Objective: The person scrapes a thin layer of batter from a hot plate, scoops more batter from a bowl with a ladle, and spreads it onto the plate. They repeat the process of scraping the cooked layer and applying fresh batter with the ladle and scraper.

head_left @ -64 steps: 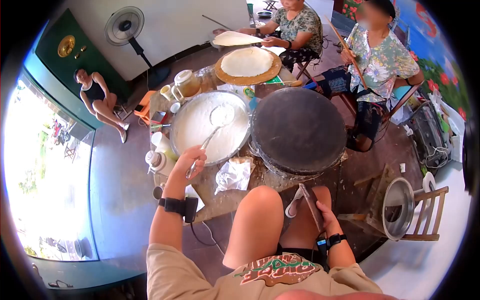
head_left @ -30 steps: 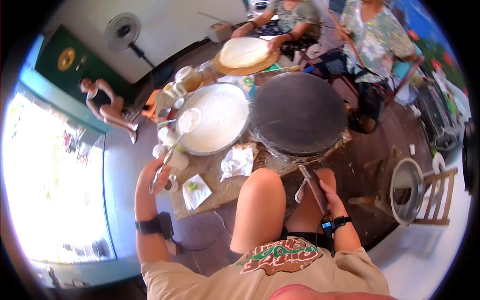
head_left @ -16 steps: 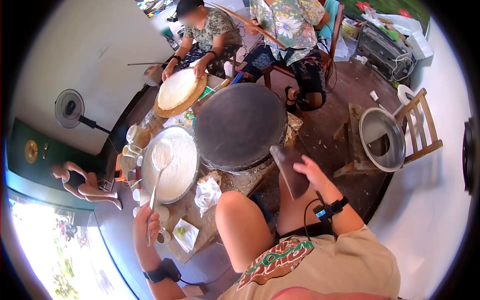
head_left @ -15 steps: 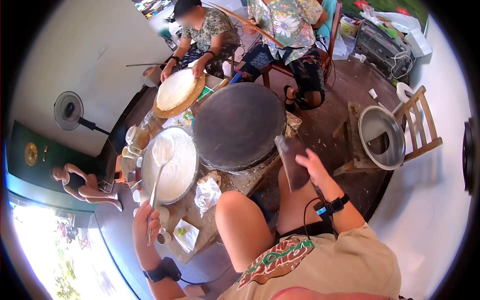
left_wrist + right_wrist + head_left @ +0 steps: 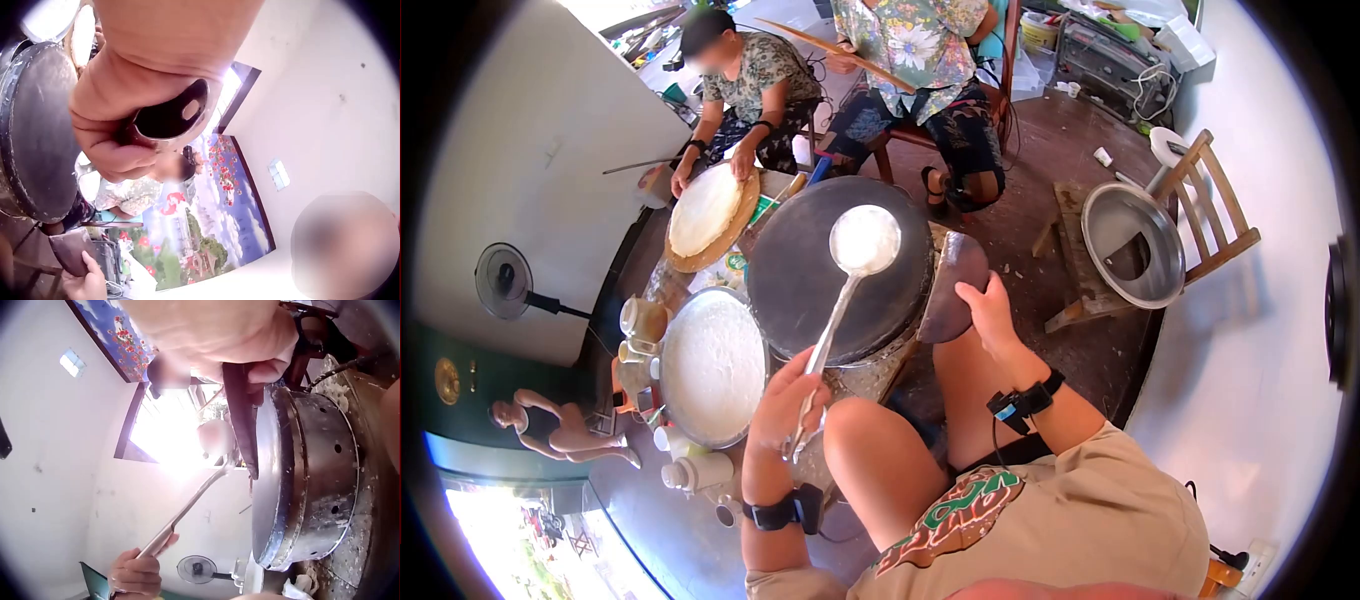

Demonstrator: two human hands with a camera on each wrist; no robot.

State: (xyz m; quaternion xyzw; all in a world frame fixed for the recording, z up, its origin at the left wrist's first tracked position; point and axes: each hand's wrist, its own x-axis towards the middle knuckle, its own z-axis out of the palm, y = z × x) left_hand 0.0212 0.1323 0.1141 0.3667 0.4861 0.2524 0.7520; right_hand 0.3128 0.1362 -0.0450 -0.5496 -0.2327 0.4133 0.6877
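Note:
My left hand (image 5: 785, 405) grips the handle of a metal ladle (image 5: 830, 325). The ladle's bowl, full of white batter (image 5: 866, 238), is over the round black griddle (image 5: 800, 290). In the left wrist view the handle's hollow end (image 5: 172, 119) sticks out of the fist. My right hand (image 5: 997, 318) pinches a flat dark brown spreader (image 5: 956, 285) by its outer edge, at the griddle's right side. Seen from the right wrist, the spreader (image 5: 239, 419) stands upright close by the griddle's rim. A wide metal basin (image 5: 662, 400) of white batter sits left of the griddle.
Across the table a person handles a pale flat crepe (image 5: 706, 210) on a round board (image 5: 700, 260); another holds a wooden stick (image 5: 840, 52). Jars and cups (image 5: 643, 318) crowd the basin's left. A steel bowl (image 5: 1135, 293) rests on a wooden chair (image 5: 1215, 200) at right.
The left hand has carried the ladle from the batter basin rightward over the griddle. The right hand has raised the spreader from beside the knee to the griddle's edge. The head view has turned right.

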